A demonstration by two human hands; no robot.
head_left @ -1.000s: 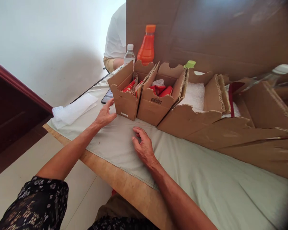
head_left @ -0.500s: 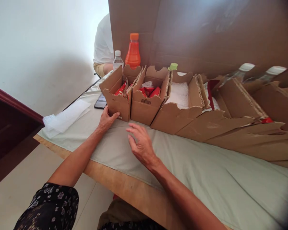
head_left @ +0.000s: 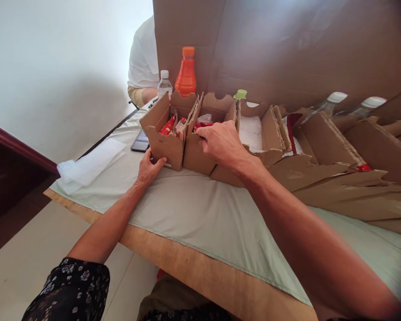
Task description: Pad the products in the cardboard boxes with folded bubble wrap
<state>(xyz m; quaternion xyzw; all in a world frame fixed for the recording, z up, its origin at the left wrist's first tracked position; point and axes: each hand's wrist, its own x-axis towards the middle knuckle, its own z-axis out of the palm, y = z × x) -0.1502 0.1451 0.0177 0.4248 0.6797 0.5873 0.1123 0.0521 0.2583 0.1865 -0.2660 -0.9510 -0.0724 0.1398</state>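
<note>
My left hand [head_left: 150, 167] is closed around the lower left corner of the leftmost open cardboard box [head_left: 163, 147], its thumb lying across the front. Inside that box are red-and-white packets [head_left: 169, 127]. My right hand [head_left: 222, 141] is over the front edge of the second cardboard box [head_left: 200, 156], palm down, with index finger and thumb apart. Below its fingers lie red packets [head_left: 205, 125] and a clear plastic wrapper [head_left: 205, 118]. Part of that box's front is hidden by the hand, and whether the fingertips touch a packet is not clear.
Further open boxes run to the right, one with white bubble wrap [head_left: 250, 131]. Bottles stand behind, including an orange one [head_left: 186, 76]. A bubble-wrap sheet [head_left: 92, 162] and a phone-like device [head_left: 140, 141] lie left. A tall cardboard panel [head_left: 270, 49] rises behind; a person [head_left: 143, 58] sits beyond.
My right hand has moved up and to the right, from above the cloth to the second box's front edge. My left hand stays at the leftmost box, which has barely shifted.
</note>
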